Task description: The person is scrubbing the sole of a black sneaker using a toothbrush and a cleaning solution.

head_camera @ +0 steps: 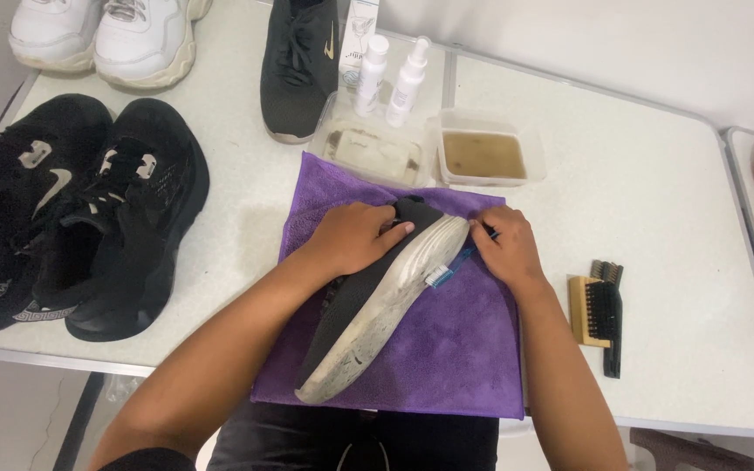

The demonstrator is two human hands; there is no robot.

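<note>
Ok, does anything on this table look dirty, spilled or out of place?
The container behind the purple cloth holds murky brown water, and the sole of the black shoe under the hands is grimy. A lone black shoe has no partner beside it. Nothing looks spilled.

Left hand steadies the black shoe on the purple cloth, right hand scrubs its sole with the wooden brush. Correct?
Not quite: the head view shows the right hand holding a blue toothbrush against the sole. The wooden brush lies untouched on the table.

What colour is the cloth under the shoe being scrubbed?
Purple; the cloth shows clearly in the head view.
</note>
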